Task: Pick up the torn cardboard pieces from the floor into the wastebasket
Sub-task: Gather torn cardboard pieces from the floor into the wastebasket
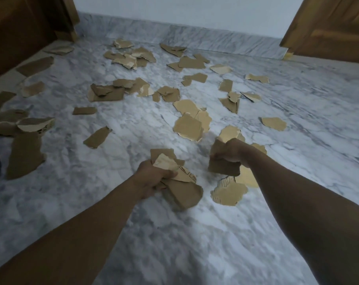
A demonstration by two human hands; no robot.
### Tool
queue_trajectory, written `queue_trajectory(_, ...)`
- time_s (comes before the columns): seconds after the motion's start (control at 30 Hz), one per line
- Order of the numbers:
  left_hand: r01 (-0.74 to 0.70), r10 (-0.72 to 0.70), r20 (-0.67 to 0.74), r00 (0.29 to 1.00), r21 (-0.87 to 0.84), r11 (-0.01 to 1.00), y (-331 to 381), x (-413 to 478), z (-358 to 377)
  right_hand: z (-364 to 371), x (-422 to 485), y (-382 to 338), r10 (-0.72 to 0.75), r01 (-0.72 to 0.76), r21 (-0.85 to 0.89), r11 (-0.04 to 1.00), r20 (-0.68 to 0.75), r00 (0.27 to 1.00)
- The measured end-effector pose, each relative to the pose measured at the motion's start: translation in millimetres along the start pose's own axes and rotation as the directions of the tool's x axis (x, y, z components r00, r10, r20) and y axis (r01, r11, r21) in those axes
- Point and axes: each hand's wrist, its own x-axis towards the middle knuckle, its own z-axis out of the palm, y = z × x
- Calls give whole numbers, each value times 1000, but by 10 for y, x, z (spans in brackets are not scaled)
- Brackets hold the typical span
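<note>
Holding torn cardboard in both hands, the person leans over the marble floor [133, 233]. The left hand [152, 173] has its fingers curled tight round a bunch of pieces [180, 192]. Some of them are brown, and one is pale with dark marks on it. The right hand [229, 150] is curled tight too, and it grips one brown piece [221, 166] by its top edge, so the piece hangs down from the fist. Just below it a pale ragged piece [229, 193] lies on the floor.

The job looks like it has only just got going. Lots of torn cardboard pieces [188, 127] are spread over the middle of the floor. More lie all the way to the far edge, by the marble skirting [215, 38]. A big brown scrap [24, 155] and a few more sit along the left edge. Some lie near the far left corner, by the wooden cupboard [20, 27]. One small pale bit sits in the far right corner, under the wooden door [328, 27].

The wastebasket cannot be seen here, so I cannot tell how much is in it. The floor near the person has no scraps on it. I think both handfuls need to go in the basket, and then many more trips are needed for the rest.
</note>
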Motion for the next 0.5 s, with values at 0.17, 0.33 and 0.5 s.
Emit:
queue_trajectory(0.17, -86, 69, 101, 992, 176, 981, -104, -85, 781, -194, -89, 530, 199, -208, -75, 975, -119, 973)
queue_trajectory(0.33, -277, 250, 136, 959, 646, 711, -375, -123, 1385, 7, 34, 927, 157, -183, -293, 939, -111, 981)
queue_trajectory(0.5, -280, 270, 146, 952, 773, 569, -371, -152, 1504, -4, -123, 856, 104, -129, -188, 974, -139, 985)
